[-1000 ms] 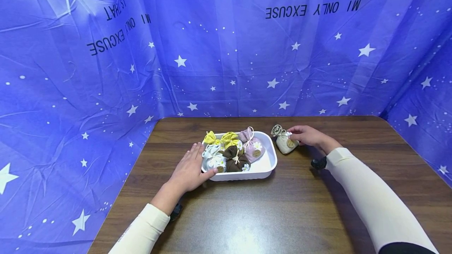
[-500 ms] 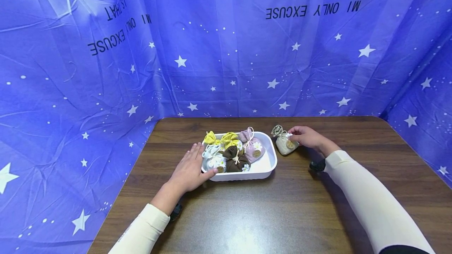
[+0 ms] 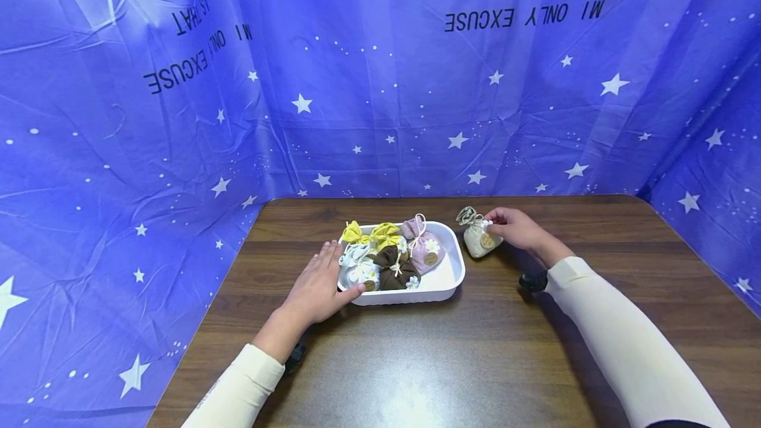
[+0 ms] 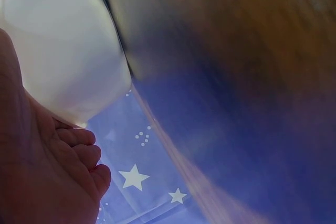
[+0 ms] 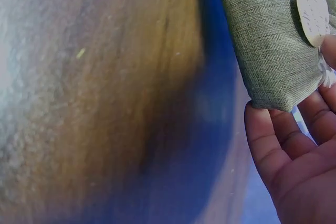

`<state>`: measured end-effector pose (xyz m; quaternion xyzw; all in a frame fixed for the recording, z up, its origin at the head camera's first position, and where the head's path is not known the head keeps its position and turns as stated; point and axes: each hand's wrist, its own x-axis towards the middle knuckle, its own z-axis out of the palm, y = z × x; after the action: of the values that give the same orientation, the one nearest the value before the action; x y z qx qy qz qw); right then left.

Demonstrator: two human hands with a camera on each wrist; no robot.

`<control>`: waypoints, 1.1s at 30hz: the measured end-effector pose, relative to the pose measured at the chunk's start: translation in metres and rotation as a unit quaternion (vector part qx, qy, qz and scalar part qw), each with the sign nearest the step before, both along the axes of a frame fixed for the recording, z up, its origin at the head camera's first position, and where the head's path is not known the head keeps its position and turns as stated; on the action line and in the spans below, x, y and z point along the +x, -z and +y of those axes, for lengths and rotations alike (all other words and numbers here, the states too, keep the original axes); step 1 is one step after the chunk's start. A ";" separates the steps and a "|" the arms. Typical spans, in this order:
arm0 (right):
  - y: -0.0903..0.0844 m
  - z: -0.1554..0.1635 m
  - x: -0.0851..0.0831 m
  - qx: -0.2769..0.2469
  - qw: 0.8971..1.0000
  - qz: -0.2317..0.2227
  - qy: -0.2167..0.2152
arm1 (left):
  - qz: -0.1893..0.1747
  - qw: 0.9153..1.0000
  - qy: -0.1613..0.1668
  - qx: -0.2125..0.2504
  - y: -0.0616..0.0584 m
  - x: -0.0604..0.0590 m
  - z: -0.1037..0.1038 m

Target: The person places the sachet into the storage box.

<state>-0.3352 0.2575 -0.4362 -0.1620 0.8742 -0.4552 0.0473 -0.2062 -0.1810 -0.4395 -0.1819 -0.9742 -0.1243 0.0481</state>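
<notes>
A white tray (image 3: 447, 281) sits mid-table with several small drawstring pouches in it: yellow (image 3: 385, 234), pink (image 3: 423, 248), brown (image 3: 395, 268) and white (image 3: 359, 268). My left hand (image 3: 317, 285) lies flat on the table, its fingertips against the tray's left end. The left wrist view shows the tray's wall (image 4: 58, 40) right beside the fingers (image 4: 79, 150). To the right of the tray, my right hand (image 3: 512, 227) pinches a beige-grey pouch (image 3: 477, 238) near its tied top. In the right wrist view that pouch (image 5: 268, 40) rests against my fingers (image 5: 273, 140).
The wooden table (image 3: 487, 355) is enclosed at the back and both sides by a blue star-printed cloth (image 3: 380, 98). Bare tabletop lies in front of the tray and to the far right.
My right hand and the beige-grey pouch have edged very slightly toward the tray. The left hand and the tray have stayed put.
</notes>
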 end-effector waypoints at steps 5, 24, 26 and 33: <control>-0.006 -0.001 0.003 -0.005 1.000 0.030 0.001 | 0.002 1.000 0.003 -0.001 0.001 0.000 -0.001; -0.047 -0.026 0.030 -0.033 0.997 0.057 -0.050 | 0.013 1.000 0.004 0.000 0.003 -0.001 -0.001; -0.053 -0.032 0.035 -0.035 0.996 0.058 -0.057 | 0.011 1.000 0.004 -0.001 0.004 -0.001 -0.001; -0.071 -0.059 0.053 -0.021 0.996 0.059 -0.071 | 0.010 1.000 0.003 0.003 0.002 -0.001 0.000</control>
<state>-0.2824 0.1983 -0.3650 -0.2511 0.8519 -0.4588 0.0242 -0.2069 -0.1813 -0.4415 -0.1859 -0.9727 -0.1260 0.0583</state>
